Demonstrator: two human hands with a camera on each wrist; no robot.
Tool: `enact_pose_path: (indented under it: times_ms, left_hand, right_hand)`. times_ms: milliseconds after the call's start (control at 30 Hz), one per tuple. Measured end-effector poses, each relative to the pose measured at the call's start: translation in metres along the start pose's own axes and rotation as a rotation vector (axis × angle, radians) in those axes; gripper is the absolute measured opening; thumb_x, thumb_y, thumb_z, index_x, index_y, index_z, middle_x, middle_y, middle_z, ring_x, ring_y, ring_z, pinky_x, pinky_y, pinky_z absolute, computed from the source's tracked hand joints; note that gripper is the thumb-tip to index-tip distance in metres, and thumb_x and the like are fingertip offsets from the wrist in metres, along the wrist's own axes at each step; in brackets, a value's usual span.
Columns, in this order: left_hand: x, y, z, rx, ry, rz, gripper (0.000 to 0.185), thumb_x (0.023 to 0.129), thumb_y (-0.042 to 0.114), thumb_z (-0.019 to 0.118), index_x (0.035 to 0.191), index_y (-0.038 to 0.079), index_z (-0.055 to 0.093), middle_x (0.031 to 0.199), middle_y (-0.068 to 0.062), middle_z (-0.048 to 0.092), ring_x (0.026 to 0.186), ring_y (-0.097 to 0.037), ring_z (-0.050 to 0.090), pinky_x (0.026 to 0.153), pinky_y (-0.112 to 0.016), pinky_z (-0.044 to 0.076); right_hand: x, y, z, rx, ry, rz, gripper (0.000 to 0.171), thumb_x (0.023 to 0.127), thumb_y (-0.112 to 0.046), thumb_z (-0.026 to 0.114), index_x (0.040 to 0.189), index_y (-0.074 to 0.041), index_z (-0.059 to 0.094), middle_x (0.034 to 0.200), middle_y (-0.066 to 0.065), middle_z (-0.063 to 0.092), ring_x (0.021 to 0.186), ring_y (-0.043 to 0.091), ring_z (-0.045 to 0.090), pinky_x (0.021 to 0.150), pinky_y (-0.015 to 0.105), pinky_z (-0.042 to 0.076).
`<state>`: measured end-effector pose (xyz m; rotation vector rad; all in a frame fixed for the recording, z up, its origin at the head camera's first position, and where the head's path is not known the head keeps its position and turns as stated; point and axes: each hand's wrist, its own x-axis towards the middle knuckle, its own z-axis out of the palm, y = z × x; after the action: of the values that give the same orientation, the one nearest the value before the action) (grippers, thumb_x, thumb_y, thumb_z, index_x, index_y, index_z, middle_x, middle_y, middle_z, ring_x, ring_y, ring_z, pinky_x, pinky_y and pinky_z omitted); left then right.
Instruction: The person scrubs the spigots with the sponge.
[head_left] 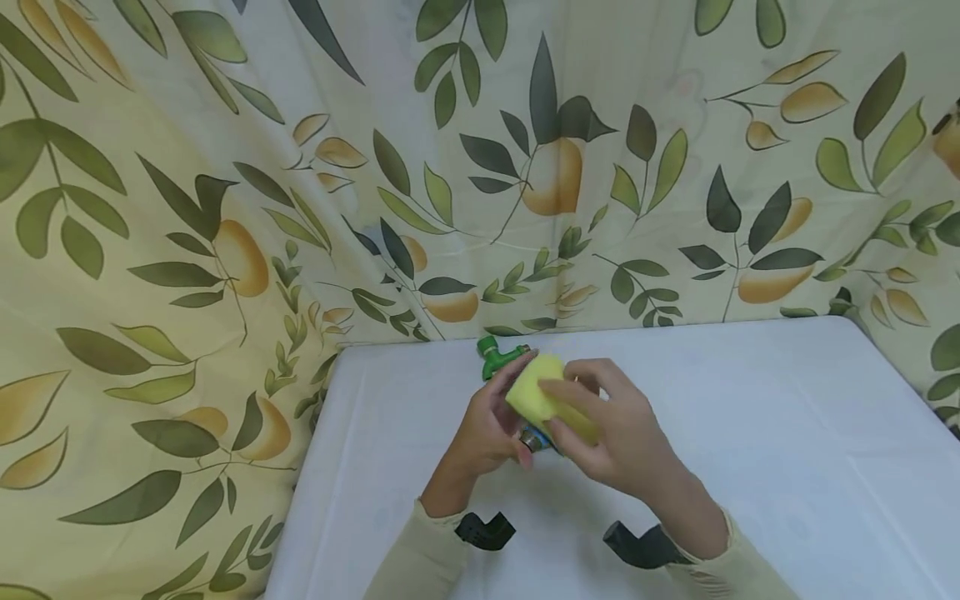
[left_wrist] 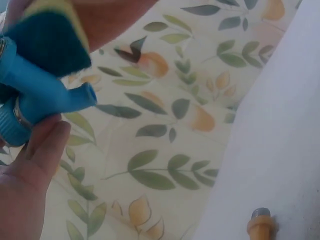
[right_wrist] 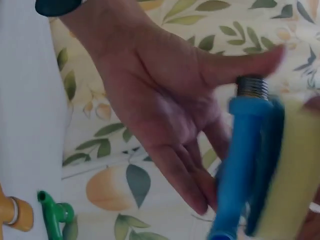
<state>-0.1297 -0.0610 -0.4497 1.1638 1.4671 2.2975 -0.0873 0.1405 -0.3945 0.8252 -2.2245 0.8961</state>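
The left hand [head_left: 487, 425] is closed on a blue tap [right_wrist: 241, 155], which sits across its palm side between the thumb and the fingers. In the right wrist view the thumb reaches over beside the tap's threaded metal end [right_wrist: 252, 87], while the other fingers pass behind the blue body; in the left wrist view fingertips meet the tap near its ribbed collar [left_wrist: 11, 125]. The right hand [head_left: 618, 425] is clamped on a yellow sponge [head_left: 543, 392], its fingers bent over the yellow face. The sponge's dark teal scouring side [left_wrist: 47, 42] faces the tap and runs alongside it, against it or just beside it; I cannot tell which. From the head view the sponge covers most of the tap, so only the metal end and a bit of blue show below it, between the two hands. A green tap [head_left: 495, 360] lies on the white surface [head_left: 765, 433], just beyond the left hand's fingertips, near the back edge. An orange tap [right_wrist: 17, 215], cut off by the frame, lies near the green one. Behind hangs a leaf-patterned cloth [head_left: 360, 208].
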Motion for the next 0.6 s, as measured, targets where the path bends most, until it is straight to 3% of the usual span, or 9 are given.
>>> enact_pose_path:
  times_ms: [67, 133, 300, 467, 600]
  left_hand:
    - [-0.001, 0.001, -0.002, -0.004, 0.029, -0.001, 0.125, 0.067, 0.055, 0.081, 0.157, -0.007, 0.021, 0.148, -0.001, 0.048, 0.132, -0.012, 0.054, 0.108, -0.025, 0.049]
    - [-0.002, 0.002, -0.004, -0.037, 0.067, 0.003, 0.126, 0.065, 0.055, 0.083, 0.156, -0.008, 0.023, 0.146, -0.002, 0.049, 0.130, -0.014, 0.055, 0.107, -0.027, 0.051]
    - [-0.003, 0.003, -0.004, -0.116, 0.183, -0.014, 0.123, 0.064, 0.057, 0.084, 0.153, -0.005, 0.028, 0.145, -0.005, 0.050, 0.129, -0.019, 0.055, 0.106, -0.029, 0.052]
    - [-0.002, 0.002, -0.002, -0.231, 0.263, -0.053, 0.113, 0.067, 0.058, 0.085, 0.149, 0.002, 0.033, 0.142, -0.008, 0.051, 0.126, -0.021, 0.057, 0.103, -0.026, 0.053]
    - [-0.001, 0.001, 0.000, -0.274, 0.276, -0.059, 0.106, 0.068, 0.059, 0.086, 0.146, 0.005, 0.038, 0.138, -0.009, 0.052, 0.120, -0.021, 0.057, 0.101, -0.029, 0.055]
  right_hand:
    - [-0.003, -0.001, -0.002, 0.015, -0.042, -0.054, 0.033, 0.078, -0.022, 0.076, 0.109, -0.013, 0.076, 0.109, 0.004, 0.062, 0.090, 0.013, 0.059, 0.072, 0.025, 0.053]
    - [-0.006, 0.000, -0.002, -0.012, -0.025, -0.035, 0.032, 0.078, -0.022, 0.076, 0.109, -0.013, 0.076, 0.107, 0.004, 0.062, 0.088, 0.014, 0.060, 0.070, 0.026, 0.055]
    - [-0.013, 0.004, 0.004, -0.147, 0.130, 0.185, 0.037, 0.080, -0.021, 0.077, 0.116, -0.009, 0.074, 0.106, 0.010, 0.062, 0.087, 0.020, 0.061, 0.071, 0.022, 0.056]
    - [-0.017, 0.003, 0.012, -0.171, 0.218, 0.188, 0.038, 0.084, -0.025, 0.072, 0.117, -0.007, 0.074, 0.105, 0.015, 0.061, 0.088, 0.024, 0.060, 0.076, 0.015, 0.053]
    - [-0.015, 0.004, 0.013, -0.152, 0.282, 0.228, 0.038, 0.085, -0.024, 0.071, 0.118, -0.005, 0.073, 0.107, 0.018, 0.060, 0.092, 0.026, 0.061, 0.087, 0.001, 0.041]
